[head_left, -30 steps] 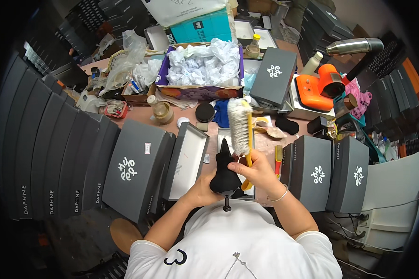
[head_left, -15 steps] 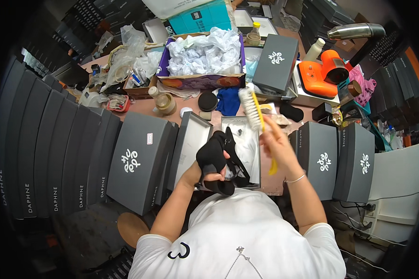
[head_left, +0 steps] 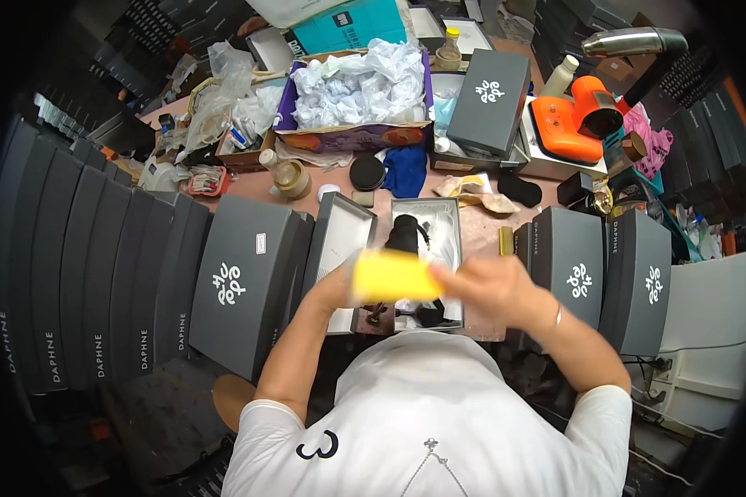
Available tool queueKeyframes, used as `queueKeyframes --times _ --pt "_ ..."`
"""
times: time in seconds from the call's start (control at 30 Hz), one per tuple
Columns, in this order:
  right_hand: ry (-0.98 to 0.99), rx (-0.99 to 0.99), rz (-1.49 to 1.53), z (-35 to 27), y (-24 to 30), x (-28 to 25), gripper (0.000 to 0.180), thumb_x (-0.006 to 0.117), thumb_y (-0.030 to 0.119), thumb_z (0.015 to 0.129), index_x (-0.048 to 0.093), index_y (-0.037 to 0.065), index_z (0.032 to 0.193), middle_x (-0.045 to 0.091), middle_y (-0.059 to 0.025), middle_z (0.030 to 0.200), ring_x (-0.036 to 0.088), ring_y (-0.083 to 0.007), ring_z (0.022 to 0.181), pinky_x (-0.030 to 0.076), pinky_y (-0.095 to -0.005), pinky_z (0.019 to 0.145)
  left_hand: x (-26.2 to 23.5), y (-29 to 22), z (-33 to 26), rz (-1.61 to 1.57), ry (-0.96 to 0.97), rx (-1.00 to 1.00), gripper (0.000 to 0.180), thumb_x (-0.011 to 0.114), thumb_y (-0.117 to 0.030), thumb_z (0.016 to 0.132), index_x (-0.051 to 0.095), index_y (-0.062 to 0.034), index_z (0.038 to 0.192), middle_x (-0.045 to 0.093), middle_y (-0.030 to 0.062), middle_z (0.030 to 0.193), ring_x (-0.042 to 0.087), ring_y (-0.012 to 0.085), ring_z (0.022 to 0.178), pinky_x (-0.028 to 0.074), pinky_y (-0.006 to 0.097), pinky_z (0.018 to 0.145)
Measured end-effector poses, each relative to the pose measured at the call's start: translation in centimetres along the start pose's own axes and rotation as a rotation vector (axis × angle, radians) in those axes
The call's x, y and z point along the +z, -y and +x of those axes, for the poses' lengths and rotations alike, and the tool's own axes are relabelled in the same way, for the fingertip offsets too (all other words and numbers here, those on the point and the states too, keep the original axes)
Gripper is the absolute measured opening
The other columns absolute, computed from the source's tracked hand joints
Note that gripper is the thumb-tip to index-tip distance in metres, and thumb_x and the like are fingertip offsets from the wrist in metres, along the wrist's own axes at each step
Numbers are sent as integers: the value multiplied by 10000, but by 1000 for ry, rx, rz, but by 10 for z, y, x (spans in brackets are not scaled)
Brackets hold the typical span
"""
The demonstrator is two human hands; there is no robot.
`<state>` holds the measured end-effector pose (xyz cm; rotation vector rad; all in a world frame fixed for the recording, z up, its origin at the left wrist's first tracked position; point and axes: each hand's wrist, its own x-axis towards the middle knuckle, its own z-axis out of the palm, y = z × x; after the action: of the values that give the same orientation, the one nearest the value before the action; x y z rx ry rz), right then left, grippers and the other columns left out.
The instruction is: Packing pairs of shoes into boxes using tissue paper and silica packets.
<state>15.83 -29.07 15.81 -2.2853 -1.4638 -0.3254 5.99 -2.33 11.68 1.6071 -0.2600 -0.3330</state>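
Observation:
A yellow brush (head_left: 394, 276), smeared by motion, is gripped in my right hand (head_left: 499, 288), with its broad yellow back upward. It crosses over the black shoe (head_left: 404, 232), hiding the middle. My left hand (head_left: 333, 288) holds this shoe from the left; its fingers are mostly behind the brush. Whether the bristles touch the shoe cannot be made out. Underneath lies an open grey shoe box (head_left: 458, 248) lined with white tissue paper (head_left: 446, 234), with black straps of another shoe (head_left: 429, 313) inside. Its lid (head_left: 340, 236) stands against the left side.
Grey shoe boxes stand upright in rows at left (head_left: 244, 286) and right (head_left: 568, 273). Behind are a purple carton (head_left: 352, 137) of crumpled paper, a blue cloth (head_left: 404, 174), a round black tin (head_left: 367, 172), a glass bottle (head_left: 288, 176) and an orange device (head_left: 565, 128) with a metal nozzle.
My right hand has swung the brush from the upper right down and left, over the shoe. A yellow block beside the right boxes and a pale cloth now show where that hand was.

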Motion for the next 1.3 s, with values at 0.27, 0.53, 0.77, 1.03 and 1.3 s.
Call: queueKeyframes --times 0.27,0.53,0.77,1.03,1.3 --pt "310 -222 32 -8 27 -44 396 571 158 844 576 189 1239 482 -30 644 532 -175 469 431 -319 388 34 -6 14 1028 8 -167 365 754 -88 651 593 15 961 650 200 860 640 373 832 521 425 742" --pt "240 336 -96 -27 -27 -15 356 594 194 885 580 154 1238 552 -78 676 602 -280 577 493 -365 505 35 19 13 674 -281 123 416 759 -56 635 604 -4 1017 627 157 828 604 369 766 488 408 717" --pt "-5 660 482 -47 -6 75 772 704 288 820 321 62 1452 279 -220 1493 248 -351 1401 247 -393 1118 47 71 5 513 -392 258 517 750 -37 655 552 3 1131 550 162 1124 524 374 1055 424 415 927" --pt "239 486 919 -24 48 142 632 796 190 719 511 23 1257 532 -180 1236 501 -329 1180 422 -372 989 47 80 -34 400 -133 -135 593 653 -44 752 452 5 1308 361 212 1419 339 349 1340 301 435 1106" --pt "266 523 953 -63 58 167 869 837 129 651 383 53 1388 540 -166 1222 562 -295 1127 462 -349 957 85 99 -55 604 -431 -1 362 726 -128 776 629 25 1090 564 183 1214 540 319 1149 504 381 888"
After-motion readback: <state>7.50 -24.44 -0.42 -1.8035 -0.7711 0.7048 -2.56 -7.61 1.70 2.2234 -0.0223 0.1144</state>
